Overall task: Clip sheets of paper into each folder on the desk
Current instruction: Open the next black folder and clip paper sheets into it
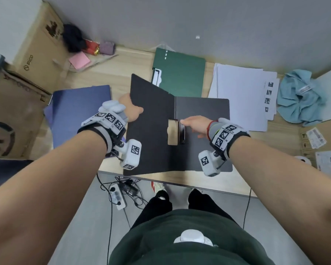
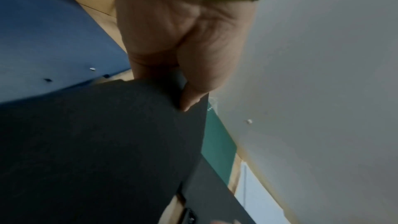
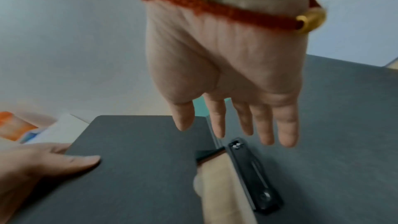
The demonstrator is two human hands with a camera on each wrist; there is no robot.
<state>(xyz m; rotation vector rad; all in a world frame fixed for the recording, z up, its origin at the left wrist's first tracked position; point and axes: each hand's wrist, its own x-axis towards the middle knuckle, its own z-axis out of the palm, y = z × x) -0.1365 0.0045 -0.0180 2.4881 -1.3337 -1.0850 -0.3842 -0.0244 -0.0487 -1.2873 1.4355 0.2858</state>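
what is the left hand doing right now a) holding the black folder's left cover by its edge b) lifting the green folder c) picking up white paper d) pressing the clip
a: the left hand grips the outer edge of the black folder, thumb on its inner face.

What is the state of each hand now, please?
Left hand: grips the black folder cover's edge.
Right hand: open, holding nothing, over the clip.

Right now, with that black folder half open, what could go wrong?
The left hand pinches only the raised cover's edge of the black folder; it might slip and fall shut on the right hand reaching for the clip. The folder slightly overhangs the desk front, so pressing could tip it.
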